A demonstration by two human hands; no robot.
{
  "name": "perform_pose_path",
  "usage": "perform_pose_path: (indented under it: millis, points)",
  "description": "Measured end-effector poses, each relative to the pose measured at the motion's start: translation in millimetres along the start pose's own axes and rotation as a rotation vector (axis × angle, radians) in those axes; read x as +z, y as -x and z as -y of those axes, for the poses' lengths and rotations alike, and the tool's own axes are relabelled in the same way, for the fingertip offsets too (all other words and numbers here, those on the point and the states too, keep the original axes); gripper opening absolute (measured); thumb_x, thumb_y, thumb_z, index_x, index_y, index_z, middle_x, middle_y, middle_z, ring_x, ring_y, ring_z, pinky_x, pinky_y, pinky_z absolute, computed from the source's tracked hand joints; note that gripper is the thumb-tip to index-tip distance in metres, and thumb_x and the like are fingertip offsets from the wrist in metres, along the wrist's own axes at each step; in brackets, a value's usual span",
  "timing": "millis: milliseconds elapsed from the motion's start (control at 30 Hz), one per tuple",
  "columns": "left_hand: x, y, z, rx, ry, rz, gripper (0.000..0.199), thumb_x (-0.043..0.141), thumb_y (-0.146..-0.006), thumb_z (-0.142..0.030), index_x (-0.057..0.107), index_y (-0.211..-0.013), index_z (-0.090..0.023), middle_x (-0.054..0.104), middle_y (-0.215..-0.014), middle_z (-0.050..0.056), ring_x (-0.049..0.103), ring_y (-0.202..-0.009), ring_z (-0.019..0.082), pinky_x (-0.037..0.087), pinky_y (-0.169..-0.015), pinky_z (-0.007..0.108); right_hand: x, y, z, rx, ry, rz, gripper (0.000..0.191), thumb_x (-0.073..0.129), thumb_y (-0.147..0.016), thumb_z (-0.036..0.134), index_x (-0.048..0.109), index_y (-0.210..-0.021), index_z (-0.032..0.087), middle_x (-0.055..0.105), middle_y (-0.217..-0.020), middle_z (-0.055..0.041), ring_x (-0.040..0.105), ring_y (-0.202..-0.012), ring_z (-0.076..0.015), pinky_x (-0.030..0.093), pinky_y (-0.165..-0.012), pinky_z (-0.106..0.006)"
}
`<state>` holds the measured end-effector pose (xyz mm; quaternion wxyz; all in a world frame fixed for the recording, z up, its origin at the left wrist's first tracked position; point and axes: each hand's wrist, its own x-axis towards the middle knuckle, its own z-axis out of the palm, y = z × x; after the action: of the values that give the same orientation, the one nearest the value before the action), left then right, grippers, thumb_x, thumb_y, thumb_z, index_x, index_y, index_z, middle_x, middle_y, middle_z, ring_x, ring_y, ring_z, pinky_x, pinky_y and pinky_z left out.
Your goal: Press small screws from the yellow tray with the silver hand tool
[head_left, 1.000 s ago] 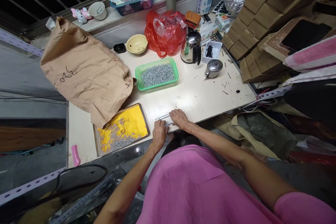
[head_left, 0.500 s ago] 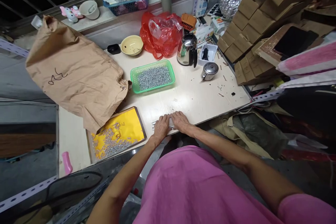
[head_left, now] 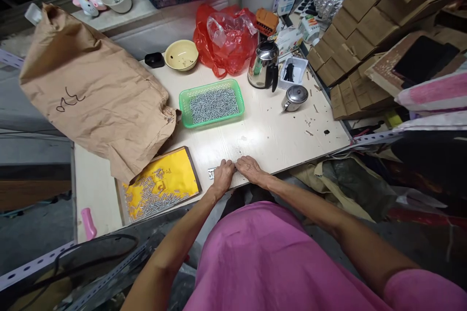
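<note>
At the front edge of the table, my left hand (head_left: 223, 175) is closed over a small flat metal piece (head_left: 211, 173); its slotted end sticks out on the left side. My right hand (head_left: 249, 168) rests right beside it, fingers curled down and thumb side toward the left hand. What lies under the right fingers is hidden. To the left is a shallow tray (head_left: 199, 175) lined with yellow, with many short metal pins (head_left: 153, 199) scattered over it. Farther back stands a green plastic basket (head_left: 212, 124) full of similar small metal pins.
A big brown paper sack (head_left: 105, 92) leans over the table's left side. Behind the basket are a yellow bowl (head_left: 181, 56), a red plastic bag (head_left: 229, 43), a steel kettle (head_left: 261, 68) and a lidded metal cup (head_left: 295, 98). Cardboard boxes (head_left: 350, 34) are stacked at right.
My hands have drawn slightly closer together, and the strip of metal that showed between them is now covered. The whole view has shifted a little as the camera moved.
</note>
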<state>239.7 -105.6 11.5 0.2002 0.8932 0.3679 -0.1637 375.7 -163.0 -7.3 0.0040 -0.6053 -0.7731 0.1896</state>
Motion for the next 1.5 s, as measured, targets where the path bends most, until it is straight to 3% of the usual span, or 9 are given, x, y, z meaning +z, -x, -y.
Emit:
perform_pose_path:
  millis: [200,300,500,767,1000,1067,1167,1300,1500]
  points:
    - [1.4,0.5,0.4,0.004,-0.026,-0.023,0.019,0.045,-0.093,-0.027,0.062,-0.094,-0.019,0.058,-0.097,0.01,0.049,-0.103,0.025,0.047,-0.073,0.032,0.1,-0.5,1.7,0.008,0.035,0.007,0.028,0.038,-0.092,0.006,0.064,-0.097,0.016,0.064,-0.094,-0.0095,0.054,-0.094,-0.0225,0.039,-0.083,-0.035]
    - [2.2,0.8,1.4,-0.018,-0.014,-0.092,0.022,0.053,-0.089,-0.026,0.059,-0.109,-0.019,0.059,-0.104,0.01,0.049,-0.105,0.025,0.048,-0.08,0.034,-4.4,-2.4,0.6,0.039,0.05,-0.037,0.023,0.045,-0.092,0.013,0.06,-0.11,0.014,0.063,-0.103,-0.0109,0.052,-0.098,-0.0237,0.039,-0.084,-0.035]
    - [19.4,16.2,-6.1,-0.028,0.043,-0.323,0.05,0.053,-0.085,-0.016,0.041,-0.134,-0.016,0.045,-0.139,0.016,0.039,-0.13,0.029,0.038,-0.103,0.045,-16.8,-4.2,-12.6,0.057,0.012,-0.081,0.062,0.067,-0.081,0.04,0.045,-0.132,0.012,0.05,-0.131,-0.0161,0.041,-0.12,-0.03,0.034,-0.096,-0.041]
    - [50.4,49.2,-31.4,0.033,0.171,-0.244,0.054,0.051,-0.087,-0.021,0.038,-0.139,-0.017,0.042,-0.145,0.014,0.029,-0.139,0.03,0.03,-0.11,0.051,-17.3,-22.9,-16.8,0.086,0.1,-0.064,0.022,0.05,-0.09,0.016,0.061,-0.11,0.016,0.06,-0.112,-0.0124,0.049,-0.103,-0.025,0.039,-0.081,-0.035]
    - [53.7,55.3,-32.3,0.044,0.212,-0.224,0.059,0.058,-0.085,-0.025,0.038,-0.14,-0.017,0.042,-0.145,0.014,0.029,-0.139,0.032,0.025,-0.112,0.053,-38.3,-69.7,-9.1,0.013,0.22,-0.026,0.026,0.044,-0.089,0.005,0.066,-0.1,0.014,0.063,-0.104,-0.0129,0.048,-0.104,-0.0267,0.034,-0.085,-0.04]
    - [53.4,57.1,-30.7,0.066,0.245,-0.237,0.06,0.061,-0.083,-0.023,0.039,-0.139,-0.017,0.041,-0.145,0.014,0.028,-0.139,0.033,0.025,-0.112,0.054,-38.3,-68.1,8.3,-0.076,0.214,-0.032,0.025,0.047,-0.088,0.007,0.065,-0.103,0.017,0.061,-0.11,-0.0125,0.047,-0.106,-0.0261,0.034,-0.085,-0.039]
    - [52.6,67.9,-26.8,0.138,0.318,-0.278,0.054,0.064,-0.08,-0.023,0.047,-0.132,-0.017,0.048,-0.138,0.015,0.035,-0.135,0.032,0.03,-0.11,0.052,-29.6,-59.5,40.1,-0.373,0.168,-0.002,0.02,0.052,-0.09,0.017,0.065,-0.103,0.022,0.058,-0.115,-0.0095,0.044,-0.108,-0.0252,0.035,-0.082,-0.037]
    - [53.6,105.0,-12.5,0.212,0.417,-0.352,0.033,0.055,-0.087,-0.022,0.057,-0.12,-0.019,0.059,-0.121,0.011,0.051,-0.118,0.024,0.043,-0.1,0.041,-12.0,-53.5,67.8,-0.68,0.155,0.023,0.015,0.053,-0.09,0.02,0.065,-0.098,0.021,0.055,-0.116,-0.0091,0.039,-0.116,-0.0262,0.034,-0.084,-0.037]
    - [53.6,167.2,55.8,-0.144,0.375,-0.554,0.025,0.043,-0.094,-0.023,0.065,-0.104,-0.019,0.065,-0.091,0.007,0.057,-0.09,0.019,0.047,-0.083,0.033,0.3,-57.0,68.4,-0.864,0.14,0.037,0.016,0.048,-0.091,0.017,0.063,-0.085,0.016,0.06,-0.092,-0.0085,0.044,-0.104,-0.0235,0.032,-0.087,-0.037]
